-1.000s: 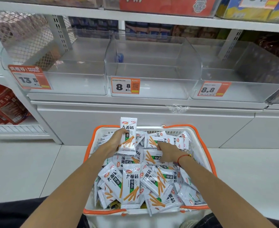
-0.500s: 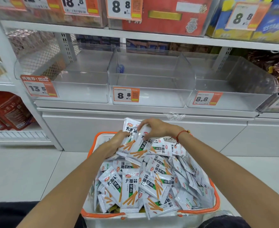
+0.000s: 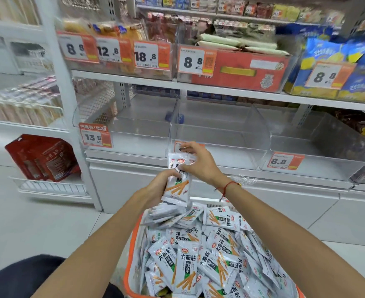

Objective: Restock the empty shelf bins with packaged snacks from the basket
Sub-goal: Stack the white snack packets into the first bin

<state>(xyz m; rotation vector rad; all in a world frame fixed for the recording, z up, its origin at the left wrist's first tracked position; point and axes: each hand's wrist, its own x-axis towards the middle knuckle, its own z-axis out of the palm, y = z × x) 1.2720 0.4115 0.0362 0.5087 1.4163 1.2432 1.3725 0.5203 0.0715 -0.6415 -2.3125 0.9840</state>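
Holding snack packets | left hand | right hand | above basket

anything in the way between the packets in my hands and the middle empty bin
Nothing visible. Both the left hand and right hand hold the snack packets just in front of the middle bin, whose open top is unobstructed.

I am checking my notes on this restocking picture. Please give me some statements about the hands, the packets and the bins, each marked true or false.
1. Both hands hold a bundle of snack packets above the basket. True.
2. The middle bin already holds packets. False: it is empty.
3. The right hand has a red string at its wrist. True.
4. The left hand rests on the floor. False: it grips the packets.
5. The basket is nearly empty. False: it is full of packets.
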